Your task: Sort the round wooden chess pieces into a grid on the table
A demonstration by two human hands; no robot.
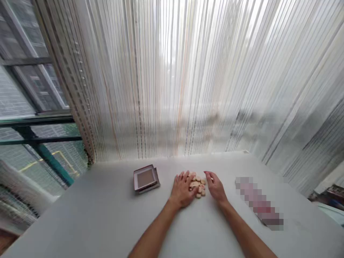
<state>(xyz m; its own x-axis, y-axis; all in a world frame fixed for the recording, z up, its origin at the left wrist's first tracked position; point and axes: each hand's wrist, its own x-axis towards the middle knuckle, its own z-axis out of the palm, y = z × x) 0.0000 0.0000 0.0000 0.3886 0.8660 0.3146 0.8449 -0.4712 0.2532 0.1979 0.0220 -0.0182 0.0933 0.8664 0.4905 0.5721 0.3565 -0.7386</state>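
Note:
A cluster of small, round, pale wooden game pieces [199,184] lies on the white table, and at least one has a reddish mark. My left hand [182,190] rests palm down at the left of the cluster, fingers spread and partly covering it. On the right side, my right hand [215,187] is turned on its edge, loosely curved towards the pieces. A small pale spot shows by its fingers; whether that is a piece cannot be made out. My left hand hides some of the cluster.
A shallow open box [145,178] with a dark red rim sits left of my hands. To the right lies a long pinkish item [259,204], blurred by pixelation. A striped sheer curtain [172,89] hangs behind the white table [107,215].

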